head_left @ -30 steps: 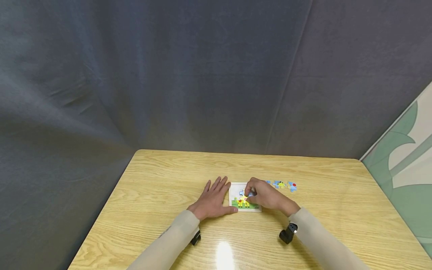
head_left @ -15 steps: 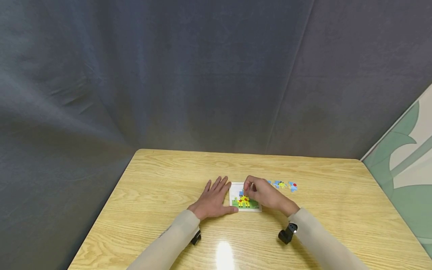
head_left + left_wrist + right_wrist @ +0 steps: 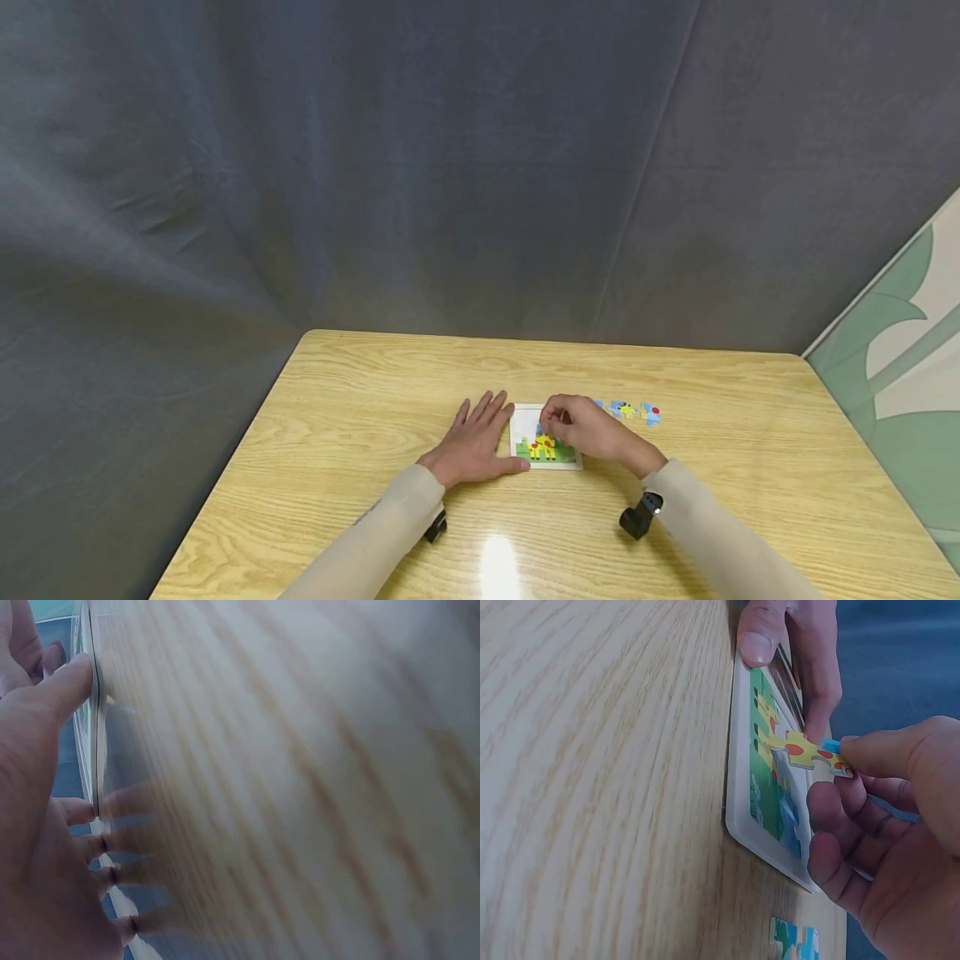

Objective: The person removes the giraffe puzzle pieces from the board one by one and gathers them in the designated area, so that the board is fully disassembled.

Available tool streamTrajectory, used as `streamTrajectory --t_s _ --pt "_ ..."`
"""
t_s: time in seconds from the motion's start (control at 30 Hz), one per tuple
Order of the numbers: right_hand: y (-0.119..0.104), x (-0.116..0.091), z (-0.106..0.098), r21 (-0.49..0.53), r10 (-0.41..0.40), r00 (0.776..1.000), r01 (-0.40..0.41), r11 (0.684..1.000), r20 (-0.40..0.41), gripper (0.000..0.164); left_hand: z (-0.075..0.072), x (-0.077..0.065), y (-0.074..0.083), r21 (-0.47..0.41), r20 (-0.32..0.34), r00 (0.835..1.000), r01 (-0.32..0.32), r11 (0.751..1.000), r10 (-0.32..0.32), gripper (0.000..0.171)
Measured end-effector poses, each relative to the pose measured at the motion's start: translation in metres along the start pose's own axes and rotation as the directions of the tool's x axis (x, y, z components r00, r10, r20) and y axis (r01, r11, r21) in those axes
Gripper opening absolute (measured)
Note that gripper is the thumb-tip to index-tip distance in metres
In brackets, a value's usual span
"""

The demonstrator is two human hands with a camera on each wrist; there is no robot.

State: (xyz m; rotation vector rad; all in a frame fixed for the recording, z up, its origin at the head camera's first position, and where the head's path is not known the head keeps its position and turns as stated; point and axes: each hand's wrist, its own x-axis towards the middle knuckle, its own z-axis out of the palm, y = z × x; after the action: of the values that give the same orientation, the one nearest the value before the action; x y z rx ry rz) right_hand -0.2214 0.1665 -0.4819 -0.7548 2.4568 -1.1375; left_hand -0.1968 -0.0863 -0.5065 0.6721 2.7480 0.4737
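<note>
A white-rimmed jigsaw tray (image 3: 525, 421) lies on the table, its lower part filled with green ground and a yellow, red-spotted giraffe. My right hand (image 3: 588, 427) pinches a yellow puzzle piece (image 3: 799, 750) with red spots and a blue edge between thumb and index finger. In the right wrist view that piece is tilted over the tray; whether it touches the pieces below cannot be told. My left hand (image 3: 472, 446) lies spread at the tray's left side. Its thumb (image 3: 759, 645) presses the tray's near left corner.
Several loose puzzle pieces (image 3: 625, 410), blue with yellow or red, lie right of the tray behind my right hand. The wooden table (image 3: 360, 400) reaches to a dark curtain (image 3: 465, 167) at the back. A green-patterned panel (image 3: 900, 400) stands at right.
My right hand has shifted slightly left, with the piece still pinched above the tray. More of the giraffe's body shows now than a second ago. The left hand has stayed put.
</note>
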Motion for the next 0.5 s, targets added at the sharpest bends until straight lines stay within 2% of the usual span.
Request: streamTrajectory --t_s 0.5 --pt "0.002 -0.005 -0.018 -0.026 0.022 0.999 -0.023 0.999 -0.050 0.012 0.001 0.000 0.001 -0.003 -0.002 1.000 0.002 1.000 -0.002 0.100"
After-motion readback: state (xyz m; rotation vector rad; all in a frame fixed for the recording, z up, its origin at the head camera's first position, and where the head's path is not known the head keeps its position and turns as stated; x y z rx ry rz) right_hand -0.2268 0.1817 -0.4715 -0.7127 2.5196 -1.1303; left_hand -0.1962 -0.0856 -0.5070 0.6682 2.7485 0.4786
